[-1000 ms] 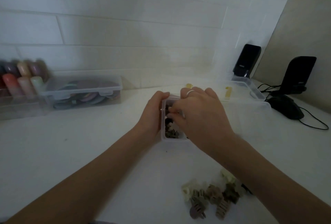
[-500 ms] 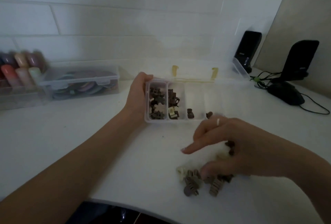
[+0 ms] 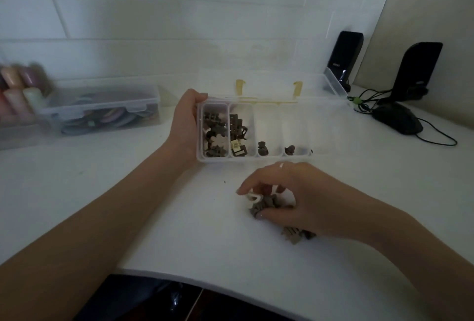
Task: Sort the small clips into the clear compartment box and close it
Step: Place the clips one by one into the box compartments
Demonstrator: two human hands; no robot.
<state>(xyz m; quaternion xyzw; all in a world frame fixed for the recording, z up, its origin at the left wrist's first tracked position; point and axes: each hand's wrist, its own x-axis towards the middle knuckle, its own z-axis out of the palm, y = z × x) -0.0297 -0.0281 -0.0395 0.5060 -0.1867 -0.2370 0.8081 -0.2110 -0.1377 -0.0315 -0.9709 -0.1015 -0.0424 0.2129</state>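
Head view shows my left hand gripping the compartment box just beyond my right hand, whose fingers pinch several small clips at once, so one could slip and mix into the wrong compartment.

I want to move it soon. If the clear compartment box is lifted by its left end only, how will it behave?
The clear compartment box is probably light: thin plastic. Most clips fill the two left compartments, beside the left hand, so it may balance there. The open lid could swing, and clips may slide if it tilts.
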